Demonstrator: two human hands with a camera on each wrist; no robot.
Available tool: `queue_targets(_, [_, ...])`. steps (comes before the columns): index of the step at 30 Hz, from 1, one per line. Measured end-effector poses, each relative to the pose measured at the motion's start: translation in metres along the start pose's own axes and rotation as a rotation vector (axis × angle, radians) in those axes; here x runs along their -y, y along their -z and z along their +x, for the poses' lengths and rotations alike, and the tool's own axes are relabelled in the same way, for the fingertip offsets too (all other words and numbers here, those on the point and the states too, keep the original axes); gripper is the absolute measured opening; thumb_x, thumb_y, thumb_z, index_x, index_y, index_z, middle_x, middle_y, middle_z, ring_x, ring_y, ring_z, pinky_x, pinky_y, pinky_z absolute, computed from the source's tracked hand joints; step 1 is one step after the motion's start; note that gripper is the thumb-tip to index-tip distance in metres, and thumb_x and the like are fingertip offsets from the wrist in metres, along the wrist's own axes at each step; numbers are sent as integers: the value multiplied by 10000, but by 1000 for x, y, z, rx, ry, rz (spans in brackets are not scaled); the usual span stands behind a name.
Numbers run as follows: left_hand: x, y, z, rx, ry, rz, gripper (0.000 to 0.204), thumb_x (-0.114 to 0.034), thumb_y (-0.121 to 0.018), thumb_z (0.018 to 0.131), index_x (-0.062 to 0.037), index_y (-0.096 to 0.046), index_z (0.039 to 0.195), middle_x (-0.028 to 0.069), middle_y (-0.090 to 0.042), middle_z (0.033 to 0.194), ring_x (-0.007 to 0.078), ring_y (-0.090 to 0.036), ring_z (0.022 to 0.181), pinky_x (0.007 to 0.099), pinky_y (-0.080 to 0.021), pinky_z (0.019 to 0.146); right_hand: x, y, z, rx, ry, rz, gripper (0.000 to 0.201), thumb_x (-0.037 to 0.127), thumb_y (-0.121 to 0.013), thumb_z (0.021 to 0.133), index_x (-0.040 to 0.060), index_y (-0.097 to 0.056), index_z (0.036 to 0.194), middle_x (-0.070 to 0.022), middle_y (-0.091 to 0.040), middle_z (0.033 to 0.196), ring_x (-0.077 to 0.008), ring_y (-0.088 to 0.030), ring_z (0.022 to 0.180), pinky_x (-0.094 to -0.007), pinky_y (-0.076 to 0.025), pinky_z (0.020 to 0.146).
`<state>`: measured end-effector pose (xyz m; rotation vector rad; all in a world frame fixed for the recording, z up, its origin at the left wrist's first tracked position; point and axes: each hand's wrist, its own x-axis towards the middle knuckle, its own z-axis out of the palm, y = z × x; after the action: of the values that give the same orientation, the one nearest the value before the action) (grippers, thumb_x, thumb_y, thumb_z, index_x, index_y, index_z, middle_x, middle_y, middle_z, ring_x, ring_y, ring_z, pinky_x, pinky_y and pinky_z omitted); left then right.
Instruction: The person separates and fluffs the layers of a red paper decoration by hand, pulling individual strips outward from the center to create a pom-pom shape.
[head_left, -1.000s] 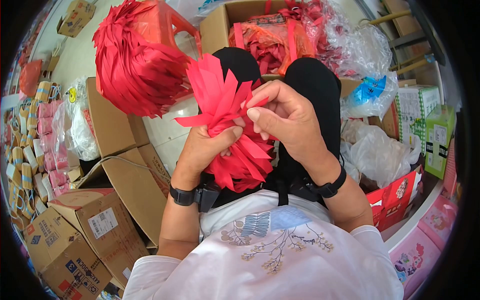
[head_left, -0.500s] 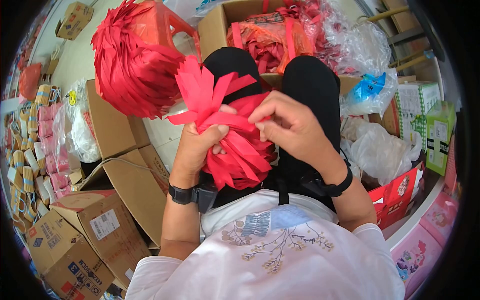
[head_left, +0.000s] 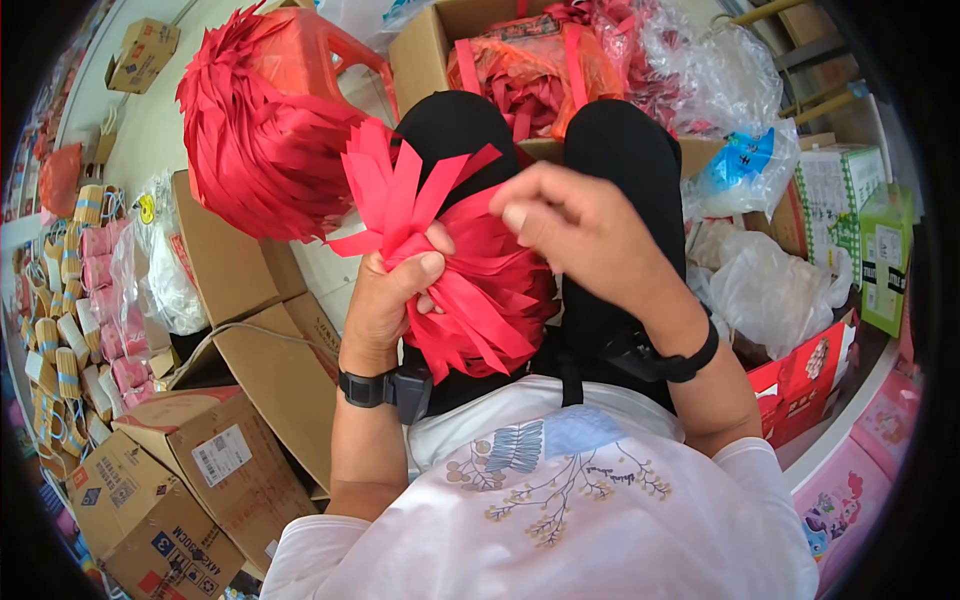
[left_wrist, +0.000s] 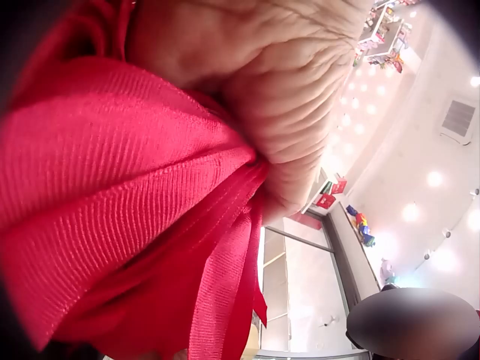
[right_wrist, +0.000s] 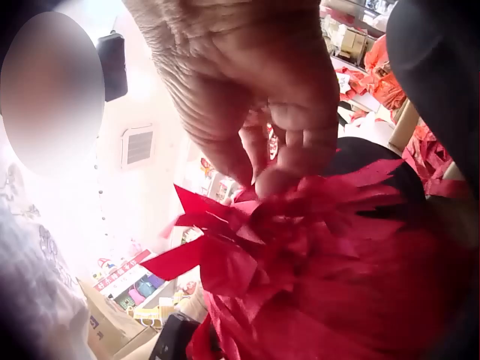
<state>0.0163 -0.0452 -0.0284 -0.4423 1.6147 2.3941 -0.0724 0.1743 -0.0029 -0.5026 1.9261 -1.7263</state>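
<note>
Two ribbon bundles (head_left: 480,315) (head_left: 260,160), one stool (head_left: 288,60)

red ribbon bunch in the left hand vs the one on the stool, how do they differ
The held bunch is gripped by the left hand; the stool bunch drapes over the red stool, not held. The held bunch splays on both sides of the grip; the stool bunch's strips sweep mostly one way, layered. Both are made of red strips.

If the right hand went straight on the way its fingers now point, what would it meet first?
Most likely the bushy bundle of red fabric ribbon strips gripped by the left hand; the right hand is very close to it, though whether they touch is unclear.
</note>
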Motion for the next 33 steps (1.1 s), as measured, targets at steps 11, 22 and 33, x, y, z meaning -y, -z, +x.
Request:
queue_targets(11, [-5, -8, 0, -31, 41, 112, 217, -174, -709, 843, -46, -674, 1015, -28, -597, 725, 39, -492, 503, 203, -480, 484, -10, -18, 23, 97, -226, 894, 166, 209, -646, 966, 55, -604, 1010, 15, -573, 763, -46, -527, 580, -208, -398, 473])
queue_targets(22, [-7, -9, 0, -29, 45, 96, 227, -182, -711, 839, -45, -672, 1015, -27, -593, 716, 40, -490, 504, 203, -475, 477, -14, -13, 11, 25, -112, 704, 205, 159, -629, 964, 20, -617, 1113, -19, -636, 932, -53, -561, 645, -210, -467, 532])
queue_targets(33, [-7, -9, 1, -18, 54, 126, 233, -179, -704, 846, -42, -679, 1032, -28, -600, 718, 44, -498, 511, 204, -469, 477, -9, -13, 14, 48, -38, 683, 196, 167, -629, 962, 25, -618, 1097, 0, -629, 903, -51, -572, 669, -206, -471, 558])
